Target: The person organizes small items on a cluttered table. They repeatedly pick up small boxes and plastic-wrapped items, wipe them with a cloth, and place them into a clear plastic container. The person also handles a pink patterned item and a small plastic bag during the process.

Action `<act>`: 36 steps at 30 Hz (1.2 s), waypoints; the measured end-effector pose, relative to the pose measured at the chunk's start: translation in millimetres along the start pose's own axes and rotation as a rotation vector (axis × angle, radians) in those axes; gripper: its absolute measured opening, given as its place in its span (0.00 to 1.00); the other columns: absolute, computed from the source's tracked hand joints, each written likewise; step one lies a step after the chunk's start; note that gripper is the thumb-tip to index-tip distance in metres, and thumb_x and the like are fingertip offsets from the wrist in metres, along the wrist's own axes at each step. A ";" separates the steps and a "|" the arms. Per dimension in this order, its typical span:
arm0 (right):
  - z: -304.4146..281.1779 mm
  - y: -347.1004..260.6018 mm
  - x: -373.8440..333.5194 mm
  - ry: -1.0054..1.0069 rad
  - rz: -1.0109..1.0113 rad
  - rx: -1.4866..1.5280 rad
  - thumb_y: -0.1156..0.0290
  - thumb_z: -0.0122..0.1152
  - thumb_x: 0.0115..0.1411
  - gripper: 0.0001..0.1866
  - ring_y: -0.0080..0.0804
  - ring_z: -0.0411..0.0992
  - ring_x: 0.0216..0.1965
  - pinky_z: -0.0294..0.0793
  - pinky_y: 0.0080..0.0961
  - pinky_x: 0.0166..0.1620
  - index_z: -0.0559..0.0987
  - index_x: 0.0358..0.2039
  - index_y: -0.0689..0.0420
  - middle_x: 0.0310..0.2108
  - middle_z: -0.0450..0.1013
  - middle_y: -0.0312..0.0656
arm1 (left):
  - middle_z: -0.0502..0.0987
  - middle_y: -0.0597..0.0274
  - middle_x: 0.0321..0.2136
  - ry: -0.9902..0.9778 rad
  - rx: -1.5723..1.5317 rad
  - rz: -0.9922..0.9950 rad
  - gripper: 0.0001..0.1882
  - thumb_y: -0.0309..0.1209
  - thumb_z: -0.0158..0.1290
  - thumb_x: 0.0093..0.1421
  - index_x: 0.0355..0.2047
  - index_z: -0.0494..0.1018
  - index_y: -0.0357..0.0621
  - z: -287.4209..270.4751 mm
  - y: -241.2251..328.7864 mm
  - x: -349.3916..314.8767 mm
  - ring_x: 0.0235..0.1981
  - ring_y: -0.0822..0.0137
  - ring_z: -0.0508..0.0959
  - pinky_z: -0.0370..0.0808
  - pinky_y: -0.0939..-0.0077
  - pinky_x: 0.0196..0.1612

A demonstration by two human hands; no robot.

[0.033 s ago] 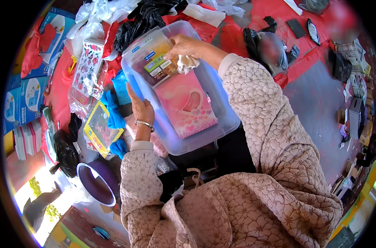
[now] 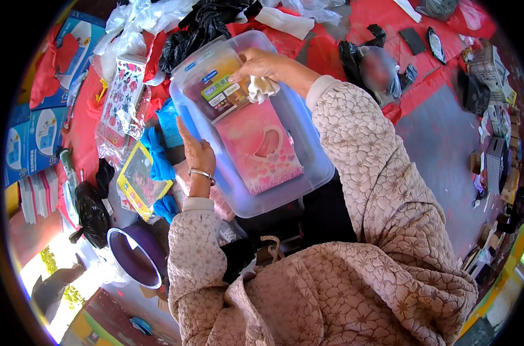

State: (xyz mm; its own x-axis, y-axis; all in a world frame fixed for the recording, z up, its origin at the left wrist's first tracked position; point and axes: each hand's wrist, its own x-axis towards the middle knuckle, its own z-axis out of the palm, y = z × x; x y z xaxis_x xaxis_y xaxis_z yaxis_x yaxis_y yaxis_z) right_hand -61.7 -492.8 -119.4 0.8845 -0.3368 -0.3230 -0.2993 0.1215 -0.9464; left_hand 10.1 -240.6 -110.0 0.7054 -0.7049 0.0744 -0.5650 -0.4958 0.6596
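Note:
A translucent plastic storage box [image 2: 318,167] is tilted in front of me, its wall along my left hand. A flat pink item with a heart pattern [image 2: 256,158] shows within its outline, below a smaller clear container [image 2: 201,95] with a green and brown label. My left hand [image 2: 198,155] grips the storage box's left edge, index finger stretched along it. My right hand [image 2: 268,66] is closed on a crumpled white cloth [image 2: 263,89] and lies over the upper part of the box, against the labelled container. Some of its fingers are hidden.
Left of the box are a yellow-framed case [image 2: 141,179], blue cloth bundles [image 2: 157,158], a floral-patterned package [image 2: 123,95] and a purple tub [image 2: 136,254]. Black plastic bags [image 2: 207,29] lie beyond it. Crates and cartons [image 2: 495,155] line the right.

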 end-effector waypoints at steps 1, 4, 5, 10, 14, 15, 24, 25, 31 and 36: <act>-3.6 -2.0 -4.3 0.012 -0.056 0.020 0.72 0.65 0.44 0.18 0.28 0.70 0.28 0.68 0.24 0.31 0.74 0.37 0.63 0.27 0.72 0.39 | 0.49 0.43 0.58 -0.027 -0.038 -0.063 0.44 0.12 0.39 0.41 0.60 0.37 0.42 1.8 4.7 -0.3 0.57 0.48 0.56 0.58 0.67 0.55; 5.0 -35.1 -27.1 -0.053 0.109 0.143 0.70 0.70 0.38 0.22 0.29 0.69 0.29 0.67 0.25 0.29 0.74 0.33 0.67 0.28 0.71 0.41 | 0.49 0.43 0.58 0.004 0.002 -0.052 0.44 0.12 0.39 0.41 0.60 0.37 0.42 -0.7 -6.6 -1.6 0.57 0.48 0.55 0.58 0.67 0.56; -2.9 -14.1 -13.6 -0.059 0.202 0.059 0.71 0.65 0.45 0.19 0.28 0.70 0.30 0.69 0.28 0.31 0.74 0.39 0.63 0.30 0.73 0.41 | 0.49 0.44 0.58 0.003 -0.016 -0.018 0.44 0.12 0.39 0.41 0.60 0.36 0.42 3.3 -4.3 0.8 0.58 0.49 0.54 0.57 0.67 0.56; 22.8 -7.3 -15.6 0.027 0.288 -0.049 0.63 0.67 0.43 0.27 0.34 0.69 0.28 0.68 0.32 0.30 0.72 0.39 0.69 0.31 0.71 0.47 | 0.47 0.43 0.58 0.011 -0.036 -0.001 0.44 0.12 0.38 0.40 0.60 0.36 0.41 0.1 -8.0 -1.6 0.58 0.48 0.54 0.58 0.67 0.56; 15.7 -21.6 -6.0 -0.047 0.415 -0.033 0.61 0.66 0.43 0.29 0.36 0.68 0.29 0.66 0.32 0.31 0.70 0.38 0.72 0.32 0.68 0.49 | 0.47 0.43 0.58 -0.028 -0.074 -0.051 0.44 0.12 0.38 0.40 0.60 0.35 0.39 0.7 -0.3 0.7 0.59 0.48 0.52 0.55 0.67 0.57; 16.0 -15.1 0.4 -0.026 0.430 -0.029 0.60 0.66 0.41 0.26 0.35 0.68 0.26 0.66 0.32 0.27 0.72 0.35 0.67 0.26 0.69 0.44 | 0.47 0.43 0.58 -0.017 -0.063 -0.025 0.44 0.12 0.38 0.41 0.60 0.35 0.39 2.2 -2.0 1.2 0.59 0.48 0.52 0.55 0.67 0.58; -2.1 -27.5 -14.1 -0.093 0.326 -0.015 0.65 0.67 0.43 0.24 0.28 0.69 0.27 0.68 0.27 0.30 0.73 0.36 0.69 0.28 0.71 0.42 | 0.46 0.42 0.58 0.074 0.001 0.075 0.44 0.13 0.41 0.41 0.60 0.36 0.38 2.1 -0.2 -2.2 0.59 0.47 0.50 0.49 0.65 0.60; -3.6 -30.7 -16.4 -0.093 0.292 0.022 0.66 0.67 0.43 0.23 0.28 0.69 0.27 0.68 0.26 0.31 0.73 0.37 0.69 0.29 0.71 0.42 | 0.46 0.42 0.58 0.087 -0.015 0.057 0.44 0.13 0.42 0.41 0.59 0.36 0.38 0.8 -0.8 -4.0 0.59 0.46 0.49 0.48 0.64 0.60; -28.0 -84.8 -65.1 -0.117 -0.023 0.242 0.70 0.64 0.46 0.23 0.30 0.72 0.35 0.72 0.21 0.38 0.71 0.42 0.66 0.37 0.72 0.45 | 0.54 0.42 0.53 0.304 0.127 0.162 0.35 0.18 0.47 0.43 0.55 0.52 0.36 -10.7 26.8 -9.8 0.55 0.47 0.56 0.54 0.61 0.57; -40.2 -93.6 -65.0 -0.054 -0.066 0.331 0.71 0.64 0.46 0.23 0.30 0.72 0.36 0.72 0.24 0.40 0.71 0.42 0.65 0.37 0.72 0.45 | 0.64 0.49 0.49 -0.185 0.264 0.352 0.28 0.26 0.54 0.42 0.47 0.63 0.38 8.7 51.0 6.8 0.53 0.51 0.60 0.59 0.65 0.55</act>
State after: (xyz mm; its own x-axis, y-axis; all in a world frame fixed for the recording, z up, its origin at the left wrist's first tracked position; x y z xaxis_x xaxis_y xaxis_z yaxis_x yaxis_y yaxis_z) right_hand -105.6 -519.8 -10.1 0.9184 -0.3048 -0.2521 -0.1166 0.4006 -0.9088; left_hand -17.6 -275.1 -82.4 0.3770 -0.9197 0.1095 -0.8625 -0.3055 0.4035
